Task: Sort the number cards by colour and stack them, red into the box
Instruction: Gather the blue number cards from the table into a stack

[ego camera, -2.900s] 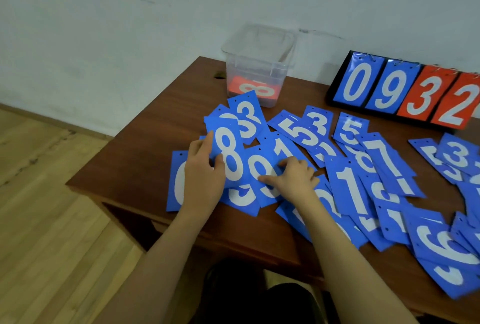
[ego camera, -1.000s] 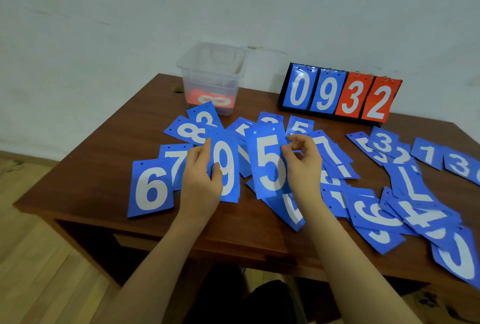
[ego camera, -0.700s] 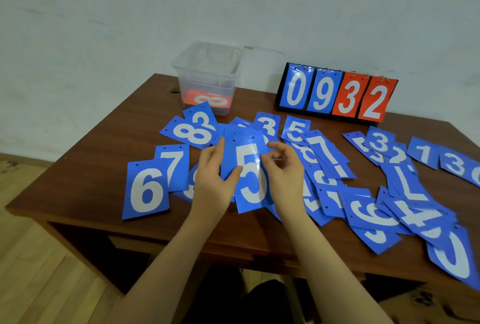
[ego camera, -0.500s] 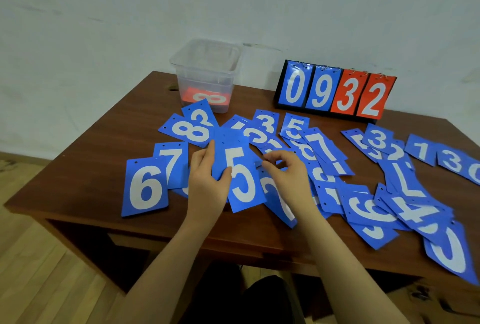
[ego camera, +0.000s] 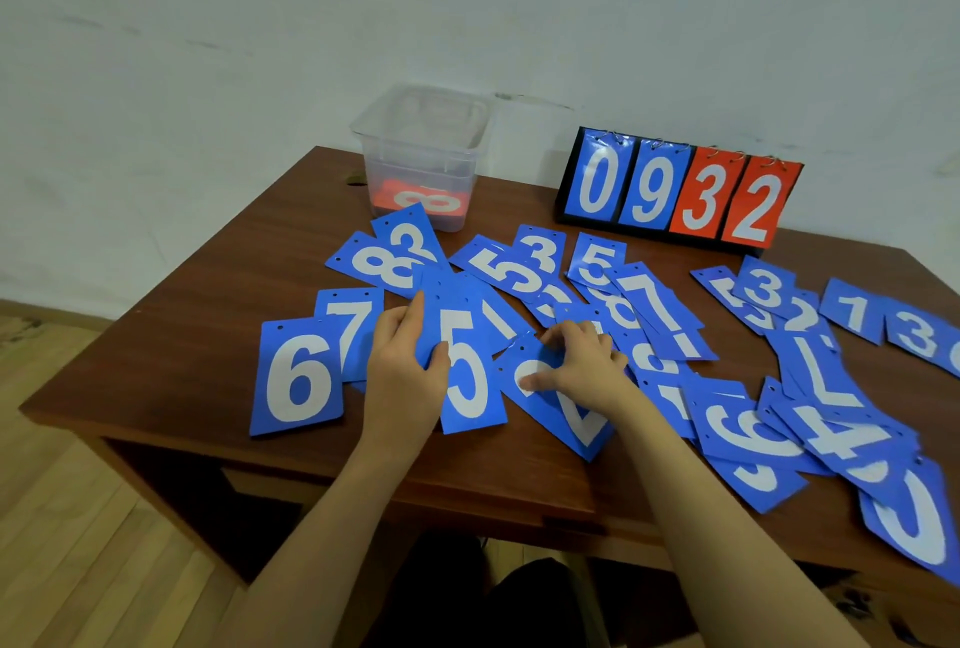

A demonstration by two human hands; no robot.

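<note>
Blue number cards (ego camera: 657, 307) lie spread and overlapping over the brown bench (ego camera: 171, 335), and a red card (ego camera: 423, 200) lies at the bottom of the clear box (ego camera: 421, 154) at the far left. Left hand (ego camera: 405, 367) grips the left edge of a small stack with a blue 5 card (ego camera: 467, 367) on top, near the front edge. Right hand (ego camera: 582, 361) rests with curled fingers on a blue 2 card (ego camera: 571, 413) just right of it; whether it pinches this card I cannot tell.
</note>
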